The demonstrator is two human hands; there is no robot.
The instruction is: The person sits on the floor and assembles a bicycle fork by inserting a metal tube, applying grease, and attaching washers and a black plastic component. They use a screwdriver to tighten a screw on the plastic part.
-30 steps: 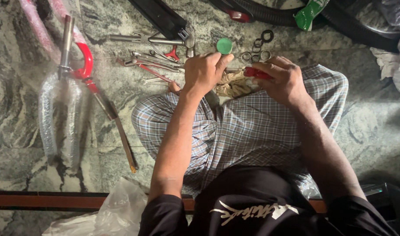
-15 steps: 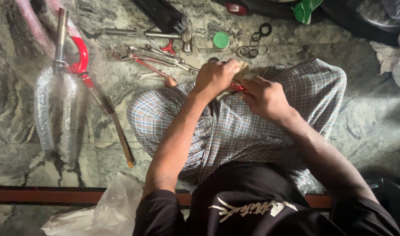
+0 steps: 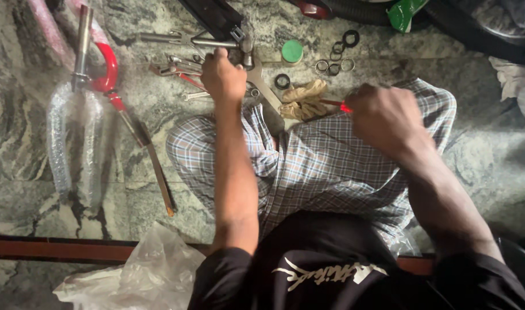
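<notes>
Tools (image 3: 182, 66) lie scattered on the marbled stone floor (image 3: 21, 132) ahead of us, and our left hand (image 3: 223, 77) reaches out over them, its fingers curled down among the wrenches; we cannot tell whether they have closed on any one piece. Just beside that hand a flat silver wrench (image 3: 265, 89) slants toward our knee. Our right hand (image 3: 386, 117) sits over the right knee, closed into a fist around a red-handled tool (image 3: 338, 105), whose red end pokes out on the thumb side. Between the two hands a crumpled tan rag (image 3: 302, 100) rests at the edge of our checked trousers (image 3: 308, 166). Beyond the rag a green round cap (image 3: 292, 51) stands on the floor, with a cluster of black and metal rings (image 3: 337, 54) just to its right and a single black ring (image 3: 282, 81) nearer the wrench. Off to the left, well apart from both hands, a bicycle fork (image 3: 73, 132) wrapped in bubble film lies lengthwise, with a red curved part (image 3: 108, 72) against its steerer and a long thin rod (image 3: 156, 169) angled beside it. A clear plastic bag (image 3: 142, 275) is bunched near our left elbow.
</notes>
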